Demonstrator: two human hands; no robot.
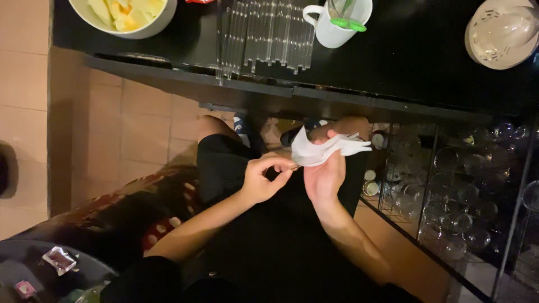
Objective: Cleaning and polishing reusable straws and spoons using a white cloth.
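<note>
Over the lap, below the edge of the black table (393, 62): a white tissue (325, 148), crumpled and fanned out, wrapped round something thin and clear that cannot be made out. Pinched at its lower left corner by the left hand (264, 179), thumb and fingertips closed on the paper. Cradled from beneath by the right hand (325, 177), palm up, fingers curled loosely round the wad. Above, on the table, a row of clear tubes (266, 33) close to the edge, a white mug (337, 22) with green-tipped handles inside, a bowl (126, 17) of pale yellow pieces, an upturned glass on a plate (502, 33). To the right, a wire rack (466, 191) full of glasses. Likely risks: tearing the thin paper through too hard a pull at one corner; letting the hidden piece slide out toward the floor tiles (129, 123) through so loose a cradle.
</note>
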